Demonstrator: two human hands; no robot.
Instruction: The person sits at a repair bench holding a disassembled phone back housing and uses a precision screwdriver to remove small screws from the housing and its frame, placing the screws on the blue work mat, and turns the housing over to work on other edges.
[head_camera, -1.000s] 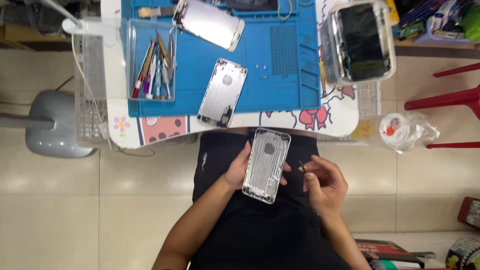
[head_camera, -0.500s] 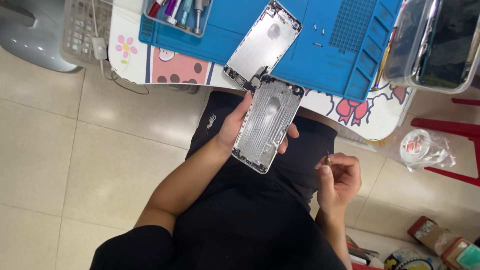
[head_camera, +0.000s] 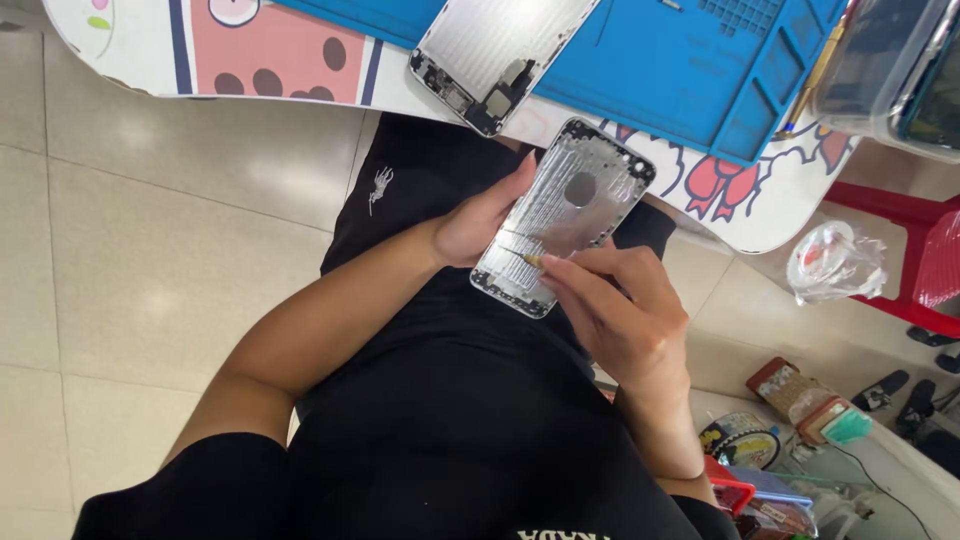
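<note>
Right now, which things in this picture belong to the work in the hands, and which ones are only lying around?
In the work:
- silver phone housing, held by the left hand
- small brown-tipped tool, pinched in the right hand and touching the housing

Only lying around:
- second phone housing on the blue mat
- clear plastic bag on the floor
- red stool

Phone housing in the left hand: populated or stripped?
Mostly stripped: the housing shows bare metal inside, round hole, no screen or board; left hand holds it.
</note>
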